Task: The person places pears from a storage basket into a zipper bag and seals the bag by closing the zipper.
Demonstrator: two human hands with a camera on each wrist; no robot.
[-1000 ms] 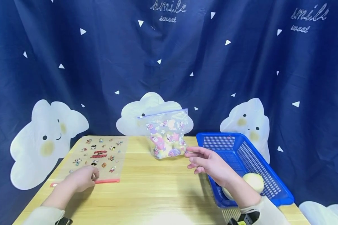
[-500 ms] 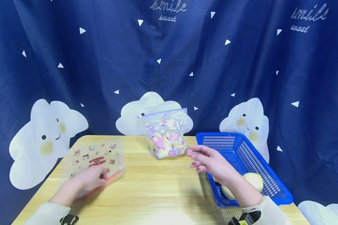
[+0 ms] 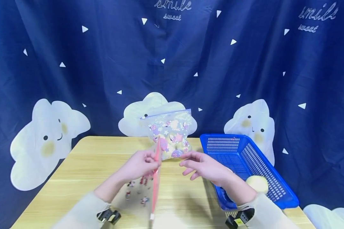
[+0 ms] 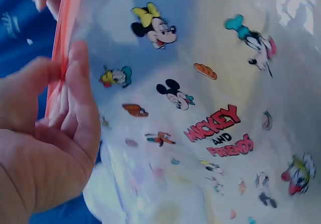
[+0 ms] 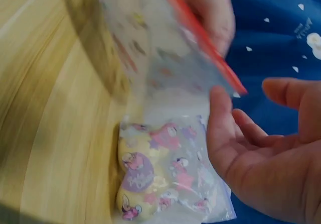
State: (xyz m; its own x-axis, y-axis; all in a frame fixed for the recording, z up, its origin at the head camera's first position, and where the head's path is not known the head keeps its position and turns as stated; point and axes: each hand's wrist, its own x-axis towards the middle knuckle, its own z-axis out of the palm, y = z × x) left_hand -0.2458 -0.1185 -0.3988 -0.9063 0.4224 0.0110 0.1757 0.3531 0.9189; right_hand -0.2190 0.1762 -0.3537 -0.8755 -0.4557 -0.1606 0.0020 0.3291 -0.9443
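Note:
My left hand (image 3: 138,166) pinches the red zip edge of a clear zip bag (image 4: 215,128) printed with cartoon mice and "Mickey and Friends". The bag hangs on edge over the table, its red zip strip (image 3: 154,194) running down toward me. Close to that strip, my right hand (image 3: 207,168) hovers with fingers parted and holds nothing; in the right wrist view its fingertips are right by the strip's end. Behind both hands stands a second zip bag (image 3: 173,140), with a purple zip and pink prints. Pale yellow round things (image 5: 143,169) show inside it.
A blue perforated basket (image 3: 222,144) stands at the right of the wooden table (image 3: 74,173). A pale yellow round fruit (image 3: 257,184) lies in it, and my right forearm crosses over its near side. A dark blue curtain (image 3: 103,63) with clouds hangs behind the table.
My left hand has lifted the red-zip bag off the left of the table and carried it to the middle, turning it on edge. My right hand has shifted slightly left.

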